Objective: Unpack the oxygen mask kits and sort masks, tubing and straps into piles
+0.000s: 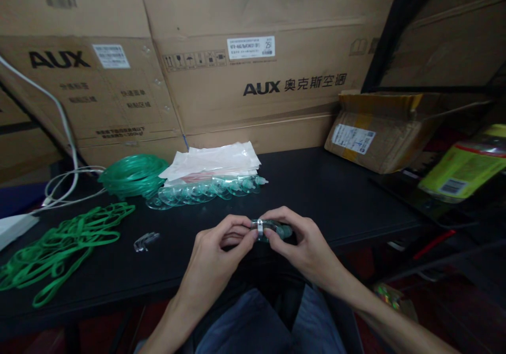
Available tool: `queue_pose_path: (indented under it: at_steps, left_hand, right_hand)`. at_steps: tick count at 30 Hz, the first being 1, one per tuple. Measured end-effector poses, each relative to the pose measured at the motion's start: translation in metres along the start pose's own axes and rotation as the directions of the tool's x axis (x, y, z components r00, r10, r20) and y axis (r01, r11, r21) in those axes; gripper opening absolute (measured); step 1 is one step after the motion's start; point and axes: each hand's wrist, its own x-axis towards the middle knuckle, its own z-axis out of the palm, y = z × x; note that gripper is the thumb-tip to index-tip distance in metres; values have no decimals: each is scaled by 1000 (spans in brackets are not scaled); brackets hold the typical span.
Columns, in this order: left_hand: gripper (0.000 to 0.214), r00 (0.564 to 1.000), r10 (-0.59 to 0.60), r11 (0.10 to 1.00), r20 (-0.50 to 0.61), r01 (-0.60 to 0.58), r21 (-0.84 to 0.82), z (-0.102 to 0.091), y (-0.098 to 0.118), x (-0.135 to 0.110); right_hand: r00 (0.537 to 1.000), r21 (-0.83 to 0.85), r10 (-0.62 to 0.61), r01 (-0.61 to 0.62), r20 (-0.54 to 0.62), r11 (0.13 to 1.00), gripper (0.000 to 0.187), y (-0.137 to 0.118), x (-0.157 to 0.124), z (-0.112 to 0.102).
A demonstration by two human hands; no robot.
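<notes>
Both hands meet over the front edge of a black table (340,195). Between them is a clear greenish plastic mask (276,231) with a small metal strip across it. My left hand (215,254) pinches the mask's left end at the strip with thumb and forefinger. My right hand (306,246) wraps its fingers round the mask's right side. Further back lies a row of several stacked clear green masks (205,190).
A coil of green tubing (132,174) and loose green elastic bands (67,243) lie at the left, with a small clear clip (145,240) near them. White plastic bags (215,161) sit behind the masks. Cardboard boxes (253,74) wall the back; a smaller box (379,130) stands at the right.
</notes>
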Motion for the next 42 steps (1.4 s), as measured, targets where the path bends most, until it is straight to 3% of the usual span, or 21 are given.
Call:
queue_pose_path:
  at_steps: [6,11,21,34,42]
  left_hand:
    - [15,997,43,998,66,-46,38,-3,4,-1]
    - [19,989,-8,1000,150,8,2,-6,7,1]
    - [23,977,-62,998,204,67,-16,-7,7,-3]
    - [18,981,-27,998,194,17,57,-6,1,-4]
    - [22,990,-83,996,116,77,53,-2,-1,-1]
  right_hand:
    - [996,-25,-35,37,79,999,24,1,0,-3]
    - [979,1,-108,109,172,994,31,-1,-1,-6]
    - [964,-95,-98,125,247,988,47,-3,-6,-10]
    - [965,-76,-187,204,184,976,59,5,-3,-4]
    - [988,-51,-150,152,45,987,41,9,-4,6]
